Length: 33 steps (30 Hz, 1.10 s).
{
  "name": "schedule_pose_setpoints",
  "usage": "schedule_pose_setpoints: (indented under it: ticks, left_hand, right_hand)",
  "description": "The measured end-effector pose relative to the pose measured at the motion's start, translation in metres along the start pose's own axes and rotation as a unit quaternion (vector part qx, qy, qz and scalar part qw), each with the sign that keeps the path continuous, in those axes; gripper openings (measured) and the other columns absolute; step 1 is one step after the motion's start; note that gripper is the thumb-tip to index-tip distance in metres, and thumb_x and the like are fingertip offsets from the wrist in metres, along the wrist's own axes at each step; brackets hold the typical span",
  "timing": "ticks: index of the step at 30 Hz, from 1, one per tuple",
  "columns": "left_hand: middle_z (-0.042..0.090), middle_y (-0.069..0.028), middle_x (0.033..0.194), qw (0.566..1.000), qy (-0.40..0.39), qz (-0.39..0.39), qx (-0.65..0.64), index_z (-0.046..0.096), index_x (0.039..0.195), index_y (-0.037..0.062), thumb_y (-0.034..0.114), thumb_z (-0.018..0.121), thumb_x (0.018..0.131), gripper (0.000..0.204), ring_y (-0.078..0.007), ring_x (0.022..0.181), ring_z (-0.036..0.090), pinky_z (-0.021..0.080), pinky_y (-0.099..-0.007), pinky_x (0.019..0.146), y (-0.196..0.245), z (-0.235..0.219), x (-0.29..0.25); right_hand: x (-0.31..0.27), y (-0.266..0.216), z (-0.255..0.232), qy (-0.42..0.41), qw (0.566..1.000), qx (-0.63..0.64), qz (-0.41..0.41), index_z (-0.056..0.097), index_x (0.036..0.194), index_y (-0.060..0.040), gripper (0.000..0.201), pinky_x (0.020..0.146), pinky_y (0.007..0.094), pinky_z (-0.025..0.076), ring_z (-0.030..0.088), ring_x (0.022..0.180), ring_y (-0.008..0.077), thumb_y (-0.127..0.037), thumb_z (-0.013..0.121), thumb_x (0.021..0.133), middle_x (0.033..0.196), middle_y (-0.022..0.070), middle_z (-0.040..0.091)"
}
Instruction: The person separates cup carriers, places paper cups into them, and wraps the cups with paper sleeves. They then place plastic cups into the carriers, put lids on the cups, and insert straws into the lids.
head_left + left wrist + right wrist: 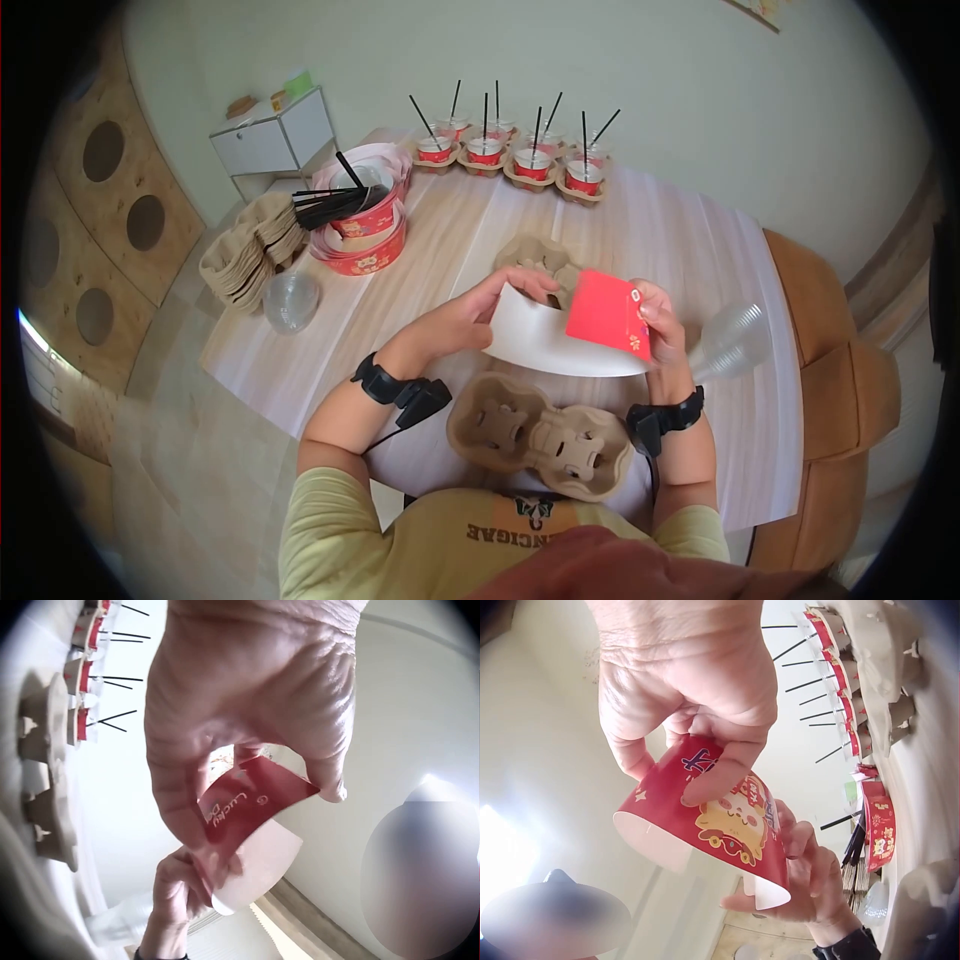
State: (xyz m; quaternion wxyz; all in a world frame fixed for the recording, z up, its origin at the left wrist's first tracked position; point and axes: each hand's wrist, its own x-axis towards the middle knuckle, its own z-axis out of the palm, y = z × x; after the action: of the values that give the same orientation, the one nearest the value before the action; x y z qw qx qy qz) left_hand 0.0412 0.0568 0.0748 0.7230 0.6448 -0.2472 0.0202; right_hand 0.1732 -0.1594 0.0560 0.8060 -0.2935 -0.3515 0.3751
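Observation:
A red paper cup sleeve with a white inner side is held up over the table, bent into a curve. My left hand holds its left end between thumb and fingers, while my right hand pinches the right end. In the right wrist view the sleeve shows a printed cartoon figure; white "Lucky" lettering is on the sleeve in the left wrist view. Below the hands lies a brown pulp cup carrier with two joined halves. Another carrier sits partly hidden behind the sleeve.
Stacked clear plastic cups lie to the right. Along the back stand carriers with several red-sleeved cups and black straws. At left are red buckets, black straws, stacked carriers and clear lids. Brown chairs line the right edge.

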Motion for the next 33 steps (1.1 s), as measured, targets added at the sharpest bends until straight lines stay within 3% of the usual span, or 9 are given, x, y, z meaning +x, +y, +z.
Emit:
schedule_pose_setpoints:
  ticks: [2, 5, 7, 8, 11, 14, 20, 31, 33]
  left_hand:
    - [0.047, -0.0102, 0.113, 0.997, -0.003, 0.034, 0.071, 0.044, 0.105, 0.0084, 0.031, 0.059, 0.081, 0.036, -0.019, 0.106, 0.047, 0.043, -0.0308, 0.082, 0.0, 0.002, 0.002]
    - [0.049, -0.011, 0.11, 0.991, -0.04, -0.026, -0.127, 0.044, 0.095, 0.0086, 0.02, 0.057, 0.08, 0.023, -0.0209, 0.108, 0.045, 0.035, -0.0331, 0.09, 0.0, 0.003, -0.002]
    - [0.052, -0.0107, 0.093, 0.994, -0.047, -0.01, -0.097, 0.047, 0.087, 0.0076, 0.053, 0.063, 0.073, 0.05, -0.0231, 0.094, 0.051, 0.039, -0.0352, 0.085, -0.012, -0.002, -0.004]
    - [0.052, -0.0107, 0.093, 0.994, -0.047, -0.01, -0.101, 0.047, 0.087, 0.0076, 0.053, 0.063, 0.073, 0.05, -0.0231, 0.094, 0.051, 0.039, -0.0352, 0.085, -0.014, -0.003, -0.005]
    - [0.051, -0.0087, 0.083, 0.999, -0.027, 0.01, -0.014, 0.046, 0.081, 0.0065, 0.041, 0.062, 0.079, 0.038, -0.0204, 0.079, 0.054, 0.045, -0.031, 0.073, -0.008, -0.003, -0.006]
    - [0.056, -0.0051, 0.073, 0.983, 0.067, -0.133, -0.104, 0.052, 0.088, 0.0039, 0.017, 0.06, 0.083, 0.016, -0.0104, 0.057, 0.056, 0.044, -0.0192, 0.048, 0.0, 0.004, -0.007]
    - [0.057, 0.0014, 0.072, 0.975, 0.046, -0.219, 0.003, 0.058, 0.095, 0.002, 0.007, 0.062, 0.08, 0.017, -0.0041, 0.06, 0.054, 0.043, -0.0179, 0.052, -0.002, 0.009, -0.003]
    - [0.056, 0.0051, 0.073, 0.967, 0.09, -0.212, 0.114, 0.06, 0.091, 0.0027, 0.008, 0.064, 0.079, 0.013, -0.0005, 0.063, 0.05, 0.041, -0.0161, 0.056, 0.0, 0.013, -0.001]
    - [0.056, 0.0057, 0.073, 0.966, 0.1, -0.2, 0.127, 0.06, 0.09, 0.0029, 0.008, 0.064, 0.079, 0.013, 0.0001, 0.064, 0.049, 0.04, -0.0158, 0.056, 0.0, 0.013, -0.001]
  right_hand:
    - [0.0, 0.001, 0.0, -0.01, 1.0, 0.007, 0.007, 0.055, 0.084, 0.0018, 0.016, 0.073, 0.0253, 0.049, 0.061, 0.076, 0.0141, -0.012, 0.059, 0.077, 0.084, 0.0101, 0.062]
    - [0.001, 0.001, 0.003, -0.023, 0.999, -0.001, 0.024, 0.055, 0.082, 0.0008, 0.013, 0.069, 0.0233, 0.048, 0.059, 0.072, 0.0125, -0.01, 0.06, 0.076, 0.081, 0.0085, 0.062]
    - [0.0, -0.001, 0.006, -0.023, 0.999, -0.017, 0.036, 0.055, 0.081, 0.0, 0.011, 0.066, 0.0218, 0.047, 0.058, 0.069, 0.0111, -0.009, 0.06, 0.076, 0.079, 0.0069, 0.061]
    - [0.0, -0.002, 0.007, -0.023, 0.996, -0.055, 0.063, 0.055, 0.079, -0.0008, 0.009, 0.063, 0.0205, 0.044, 0.055, 0.067, 0.0087, -0.008, 0.059, 0.076, 0.076, 0.004, 0.059]
    - [0.001, -0.007, 0.014, -0.032, 0.974, -0.184, 0.126, 0.053, 0.072, -0.0012, 0.008, 0.055, 0.0202, 0.037, 0.047, 0.06, 0.0056, -0.006, 0.059, 0.075, 0.069, -0.0003, 0.053]
    - [0.001, -0.012, 0.022, -0.056, 0.934, -0.308, 0.171, 0.053, 0.069, -0.001, 0.009, 0.052, 0.0199, 0.033, 0.041, 0.058, 0.0024, -0.005, 0.058, 0.075, 0.065, -0.004, 0.049]
    - [0.003, -0.012, 0.033, -0.033, 0.914, -0.353, 0.197, 0.055, 0.071, -0.0003, 0.007, 0.051, 0.0186, 0.032, 0.039, 0.058, 0.0005, -0.004, 0.057, 0.077, 0.065, -0.0064, 0.048]
    - [0.001, -0.006, 0.034, -0.035, 0.893, -0.427, 0.138, 0.059, 0.078, -0.0012, 0.004, 0.05, 0.0175, 0.032, 0.039, 0.06, -0.0009, -0.005, 0.059, 0.077, 0.065, -0.0079, 0.048]
    - [0.001, -0.008, 0.035, -0.039, 0.868, -0.472, 0.15, 0.059, 0.077, 0.0014, 0.005, 0.061, 0.0218, 0.039, 0.047, 0.065, 0.0057, -0.003, 0.057, 0.074, 0.067, -0.0001, 0.054]
